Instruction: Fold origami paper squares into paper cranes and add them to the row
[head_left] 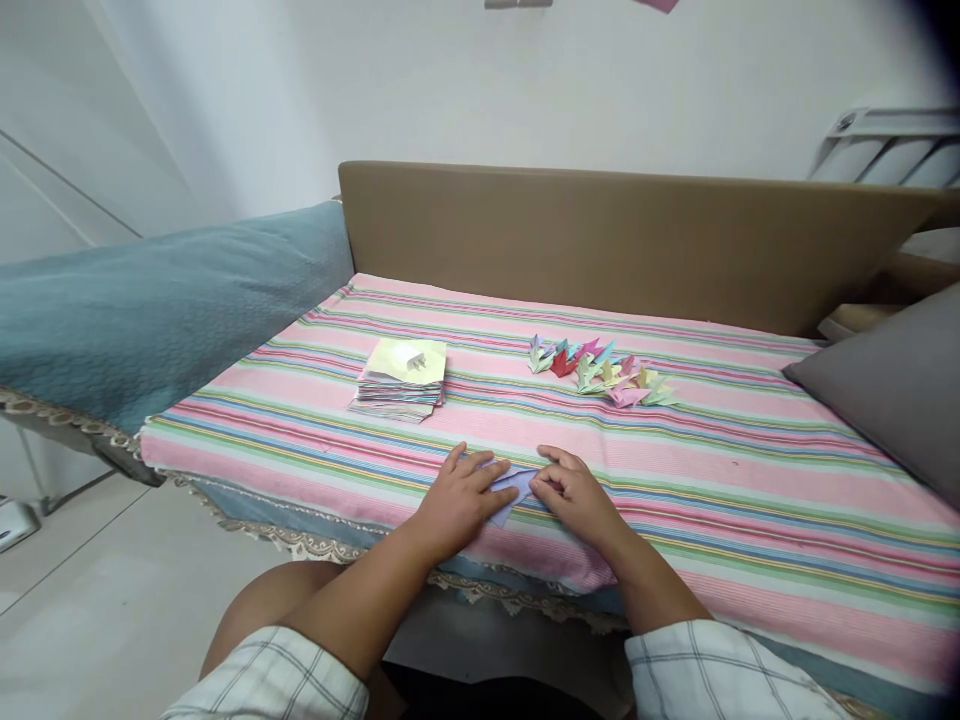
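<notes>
A folded piece of light purple paper point(504, 512) lies on the striped cloth near the front edge, partly covered by my fingers. My left hand point(466, 498) rests over its left part, fingers spread and lying flat. At the paper's right tip, my right hand point(571, 492) pinches with thumb and index finger. Beyond my left hand stands a stack of square coloured paper point(401, 385), with a small white plug-like object point(415, 360) on the yellow top sheet. Folded paper cranes point(564, 362) in several colours sit in rows beyond my right hand.
The pink striped cloth point(712, 490) covers the seat, whose brown backrest point(600, 235) rises behind. A blue padded armrest point(187, 290) bounds the left side. At the right lies a grey cushion point(892, 375). Lace trim point(300, 540) hangs along the front edge.
</notes>
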